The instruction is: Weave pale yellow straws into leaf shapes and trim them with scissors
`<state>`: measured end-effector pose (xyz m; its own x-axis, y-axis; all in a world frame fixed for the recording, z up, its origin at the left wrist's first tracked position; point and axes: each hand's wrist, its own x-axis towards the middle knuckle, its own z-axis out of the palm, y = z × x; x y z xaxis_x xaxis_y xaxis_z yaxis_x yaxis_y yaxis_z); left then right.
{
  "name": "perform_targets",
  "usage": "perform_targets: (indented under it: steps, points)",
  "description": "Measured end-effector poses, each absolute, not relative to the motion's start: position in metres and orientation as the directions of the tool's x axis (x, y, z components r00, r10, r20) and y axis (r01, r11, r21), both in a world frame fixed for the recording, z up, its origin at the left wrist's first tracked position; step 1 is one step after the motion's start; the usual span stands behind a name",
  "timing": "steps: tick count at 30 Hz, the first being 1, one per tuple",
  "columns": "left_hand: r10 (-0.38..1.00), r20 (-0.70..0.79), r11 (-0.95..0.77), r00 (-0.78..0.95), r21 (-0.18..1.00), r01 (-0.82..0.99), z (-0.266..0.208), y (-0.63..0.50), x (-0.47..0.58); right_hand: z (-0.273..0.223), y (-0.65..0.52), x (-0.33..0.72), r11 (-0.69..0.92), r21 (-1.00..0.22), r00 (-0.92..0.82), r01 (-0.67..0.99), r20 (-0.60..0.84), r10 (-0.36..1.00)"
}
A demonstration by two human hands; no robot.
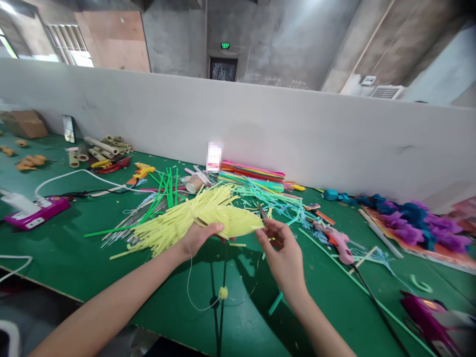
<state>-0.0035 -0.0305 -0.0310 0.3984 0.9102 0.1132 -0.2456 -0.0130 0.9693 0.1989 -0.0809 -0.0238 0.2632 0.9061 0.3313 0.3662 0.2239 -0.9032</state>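
Observation:
My left hand [203, 235] is closed on a pale yellow leaf-shaped piece [238, 221] of fuzzy stems, thumb pressed on its near side. My right hand [280, 253] is at the piece's right tip, its thumb and fingers pinched together. A tool with a dark pointed tip [262, 211] sticks up from those fingers; the rest of it is hidden. A thin dark rod [224, 267] with a yellow fuzzy ball [223, 292] runs down below the piece. A thin clear strand [189, 282] loops beneath my left hand. Behind that hand lies a heap of yellow pipe cleaners [159, 230].
Green stems [169, 188] and multicoloured bundles [256, 173] lie at the back. A yellow glue gun [143, 171] is to the left, a pink glue gun [340, 243] to the right. Purple power strips [37, 213] and cords flank the work. A white partition [334, 144] borders the table.

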Motion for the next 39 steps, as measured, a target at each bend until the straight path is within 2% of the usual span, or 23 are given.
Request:
perform_targets:
  steps: [3,7,11,14,21,26,34,39]
  points:
    - [0.89,0.161,-0.078,0.426,0.976,-0.204,-0.028,-0.034,-0.001,-0.023,-0.08,0.2,0.227,-0.943,0.261,0.243,0.289,0.921]
    - [0.856,0.104,-0.045,0.506,0.991,-0.128,-0.028,-0.034,-0.001,-0.016,-0.082,0.199,0.2,-0.979,0.251,0.039,0.203,0.946]
    - [0.832,0.082,-0.02,0.549,0.993,-0.118,-0.028,-0.033,-0.005,-0.012,-0.082,0.2,0.11,-0.974,0.216,-0.196,0.066,0.974]
    - [0.817,0.066,0.005,0.573,0.993,-0.12,-0.027,-0.033,-0.005,-0.012,-0.081,0.2,0.025,-0.962,0.157,-0.273,-0.019,0.987]
    - [0.786,-0.026,0.056,0.617,0.998,-0.028,-0.029,-0.038,0.0,-0.015,-0.081,0.202,0.036,-0.957,0.204,-0.288,-0.025,0.979]
    - [0.776,-0.031,0.082,0.63,0.995,-0.051,-0.034,-0.038,0.002,-0.017,-0.081,0.202,0.042,-0.966,0.226,-0.256,-0.018,0.974]
    - [0.721,-0.052,0.105,0.691,0.994,-0.034,-0.032,-0.043,0.004,-0.017,-0.086,0.197,0.146,-0.983,0.307,-0.11,0.106,0.946]
    - [0.746,-0.018,0.136,0.666,0.983,-0.126,-0.036,-0.042,0.005,-0.017,-0.09,0.198,0.241,-0.97,0.373,-0.028,0.213,0.903]
